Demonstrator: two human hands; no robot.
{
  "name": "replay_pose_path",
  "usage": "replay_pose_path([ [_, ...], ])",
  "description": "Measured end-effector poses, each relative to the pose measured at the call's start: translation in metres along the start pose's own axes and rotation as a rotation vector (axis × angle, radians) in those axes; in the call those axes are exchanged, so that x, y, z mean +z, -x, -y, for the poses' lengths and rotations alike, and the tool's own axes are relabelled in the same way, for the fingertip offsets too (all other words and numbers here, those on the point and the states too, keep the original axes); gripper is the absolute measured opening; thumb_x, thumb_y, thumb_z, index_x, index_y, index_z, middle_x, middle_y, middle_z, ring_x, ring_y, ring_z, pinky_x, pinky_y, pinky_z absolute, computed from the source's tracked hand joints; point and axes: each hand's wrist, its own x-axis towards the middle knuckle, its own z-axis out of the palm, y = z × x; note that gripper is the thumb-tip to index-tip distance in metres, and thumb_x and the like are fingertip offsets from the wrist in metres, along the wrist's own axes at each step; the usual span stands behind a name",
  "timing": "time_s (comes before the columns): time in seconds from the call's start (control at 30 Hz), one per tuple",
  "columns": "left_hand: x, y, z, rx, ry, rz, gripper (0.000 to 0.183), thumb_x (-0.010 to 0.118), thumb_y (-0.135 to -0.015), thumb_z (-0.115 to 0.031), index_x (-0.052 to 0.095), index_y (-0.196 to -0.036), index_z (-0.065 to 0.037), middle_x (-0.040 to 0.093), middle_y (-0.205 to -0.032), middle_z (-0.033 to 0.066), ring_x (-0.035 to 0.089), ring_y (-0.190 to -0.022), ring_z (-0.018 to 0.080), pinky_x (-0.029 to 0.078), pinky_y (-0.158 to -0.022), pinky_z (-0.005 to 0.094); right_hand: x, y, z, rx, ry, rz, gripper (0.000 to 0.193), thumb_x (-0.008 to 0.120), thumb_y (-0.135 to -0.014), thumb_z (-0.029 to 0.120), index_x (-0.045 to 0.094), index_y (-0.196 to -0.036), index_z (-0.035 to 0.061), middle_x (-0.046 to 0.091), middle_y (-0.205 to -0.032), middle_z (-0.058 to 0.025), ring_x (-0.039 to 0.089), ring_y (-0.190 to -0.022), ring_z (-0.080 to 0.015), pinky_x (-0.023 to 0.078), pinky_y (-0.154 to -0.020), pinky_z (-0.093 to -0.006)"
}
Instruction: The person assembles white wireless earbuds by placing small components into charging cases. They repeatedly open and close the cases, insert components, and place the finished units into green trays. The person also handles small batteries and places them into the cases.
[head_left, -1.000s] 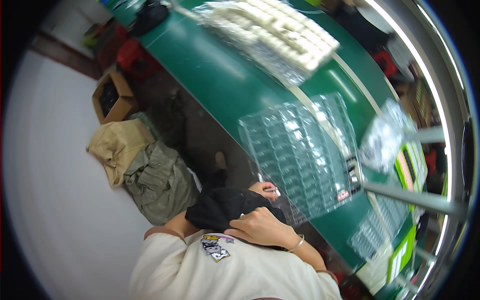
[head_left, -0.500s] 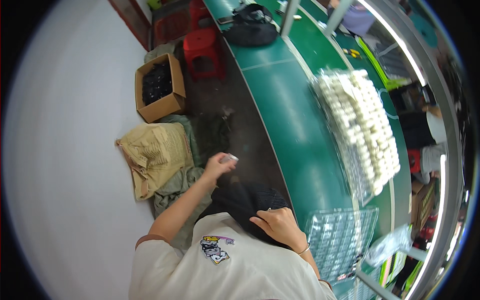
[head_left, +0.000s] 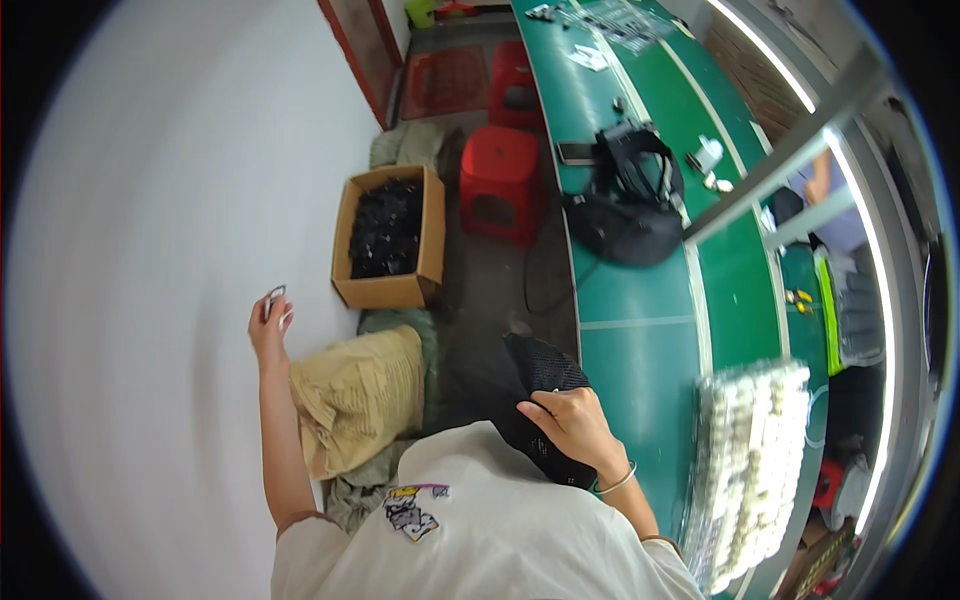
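Note:
My left hand (head_left: 268, 328) is raised out to the left by the white wall, its fingers closed on a small object (head_left: 277, 292) with a thin dark edge and a pale part. Its kind is too small to make out. At my waist, my right hand (head_left: 573, 424) is closed on a piece of black mesh fabric (head_left: 553, 372), which hangs in front of me beside the workbench edge. Ahead of the left hand stands a cardboard box (head_left: 437, 240) filled with shiny black pieces.
Tan sacks (head_left: 360, 400) lie against the wall below the box. Red plastic stools (head_left: 500, 170) stand farther along the floor. The green workbench (head_left: 640, 350) runs along my right, bearing a black bag (head_left: 630, 235) and stacked trays of white pieces (head_left: 750, 470).
My left hand has swung up and left toward the wall with the small object. My right hand still grips the mesh. The view has shifted forward along the bench.

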Motion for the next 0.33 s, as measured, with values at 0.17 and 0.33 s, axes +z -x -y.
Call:
replay_pose_path([
  [0.17, -0.002, -0.070, -0.039, 0.069, -0.044, -0.224, 0.027, 0.067, -0.083, -0.019, 0.057, -0.104, -0.005, 0.059, -0.096, 0.0020, 0.058, -0.089, 0.0123, 0.047, -0.080, 0.0282, -0.040, -0.119, -0.029, -0.064, -0.146, 0.019, 0.040, 0.059, -0.088, 0.021, 0.046, -0.056, 0.0002, 0.037, -0.047, -0.0131, 0.039, -0.040, -0.0269, 0.031, -0.041, -0.0356],
  [0.33, 0.042, -0.166, -0.050, 0.165, -0.118, -0.321, 0.028, 0.068, -0.082, -0.019, 0.059, -0.105, -0.005, 0.059, -0.097, 0.0016, 0.058, -0.089, 0.0122, 0.047, -0.082, 0.0285, -0.053, -0.217, -0.075, -0.064, -0.186, 0.031, 0.039, 0.059, -0.088, 0.021, 0.049, -0.058, -0.0006, 0.037, -0.047, -0.0125, 0.038, -0.040, -0.0259, 0.031, -0.041, -0.0344],
])
